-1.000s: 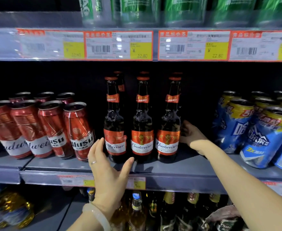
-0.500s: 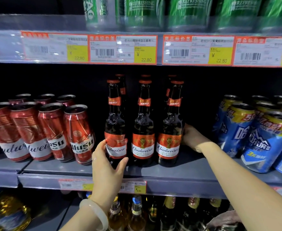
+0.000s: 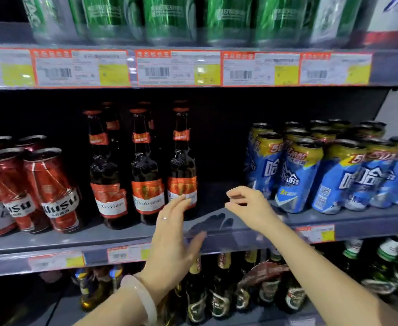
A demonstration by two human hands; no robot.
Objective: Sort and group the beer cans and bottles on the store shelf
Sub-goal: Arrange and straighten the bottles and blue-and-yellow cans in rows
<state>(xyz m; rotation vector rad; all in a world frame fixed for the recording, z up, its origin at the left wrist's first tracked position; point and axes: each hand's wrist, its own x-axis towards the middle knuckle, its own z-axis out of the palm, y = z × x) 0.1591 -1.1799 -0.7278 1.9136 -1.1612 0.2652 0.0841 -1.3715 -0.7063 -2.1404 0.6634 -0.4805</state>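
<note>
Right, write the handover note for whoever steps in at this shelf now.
Left hand: open, holding nothing, fingers in front of the rightmost brown bottle; contact cannot be told.
Right hand: fingers loosely curled, holding nothing, over the bare gap on the middle shelf.
Things: red cans on the left, three brown bottles in front at centre with more behind, blue cans on the right.
Done: each kind stands in its own group.
Left: probably close the gap between bottles and blue cans and turn labels forward.
</note>
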